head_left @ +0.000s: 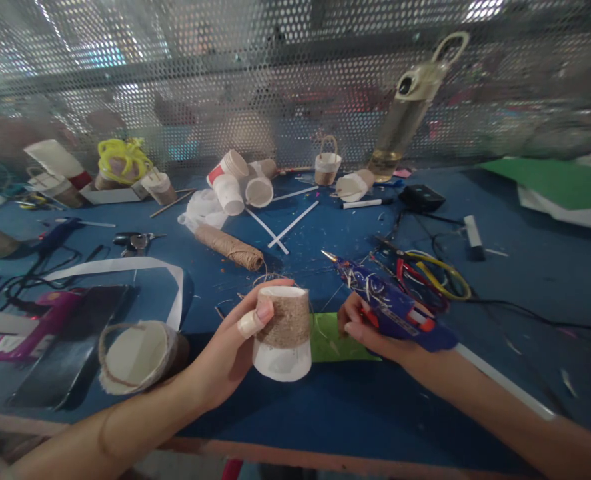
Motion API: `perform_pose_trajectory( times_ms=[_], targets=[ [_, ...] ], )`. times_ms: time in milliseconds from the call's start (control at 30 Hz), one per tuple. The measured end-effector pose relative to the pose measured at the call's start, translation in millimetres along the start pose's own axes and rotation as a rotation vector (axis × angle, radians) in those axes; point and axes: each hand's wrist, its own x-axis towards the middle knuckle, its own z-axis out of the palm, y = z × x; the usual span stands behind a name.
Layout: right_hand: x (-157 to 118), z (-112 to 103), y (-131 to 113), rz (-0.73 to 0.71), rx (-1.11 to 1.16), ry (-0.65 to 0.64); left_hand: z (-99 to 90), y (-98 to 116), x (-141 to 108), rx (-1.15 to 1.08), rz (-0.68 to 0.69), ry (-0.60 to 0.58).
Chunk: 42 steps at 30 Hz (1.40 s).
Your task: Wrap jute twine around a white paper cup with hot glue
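My left hand [245, 333] is closed round a small white paper cup [282, 363], turned with its narrow end up. Brown twine [290, 320] wraps the upper half of the cup, and a tape band covers my thumb. In my right hand [368, 327] is a blue hot glue gun [392, 300], gripped at its red trigger, its metal tip pointing up and left. A long white glue stick [505, 380] sticks out of its back. Thin glue strands hang between cup and gun. A roll of twine [230, 247] lies beyond the cup.
A twine-trimmed cup basket [138, 357] stands beside my left forearm, near a dark phone [70, 347]. Scissors [440, 277] and a black cable lie right of the glue gun. Green paper [335, 337] lies between my hands. A tall bottle [405, 113] stands by the mesh screen [175, 87].
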Motion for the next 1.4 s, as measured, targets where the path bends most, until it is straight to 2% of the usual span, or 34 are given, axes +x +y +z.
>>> perform_pose_trajectory(
  times_ms=[100,333,433,567,700,867,967,1233,1400],
  targets=[
    [-1,4,-3,-0.064,0.042,0.001,0.8,0,-1,0.003,-0.002,-0.004],
    [-4,2,-21,0.042,-0.153,-0.02,1.4,-2,-2,0.021,0.01,-0.028],
    [-5,1,-21,0.052,-0.137,-0.026,-0.1,-5,-1,0.032,0.006,-0.061],
    [-7,1,-17,0.116,-0.09,-0.059,-4.3,-9,-3,0.091,-0.004,-0.178],
    [-8,3,-16,0.143,-0.042,-0.025,-8.2,-10,-6,0.181,-0.021,-0.281],
    [-6,7,-17,0.223,0.215,-0.142,-4.1,-5,-7,0.252,-0.036,-0.375],
    [-6,7,-17,0.248,0.248,-0.16,1.1,-2,-8,0.28,-0.031,-0.471],
    [-5,5,-14,0.212,0.305,-0.333,-1.5,-2,-15,0.381,-0.302,-0.587],
    [-4,2,-15,0.112,0.171,-0.257,-1.6,4,-15,0.388,-0.327,-0.682]
  ],
)
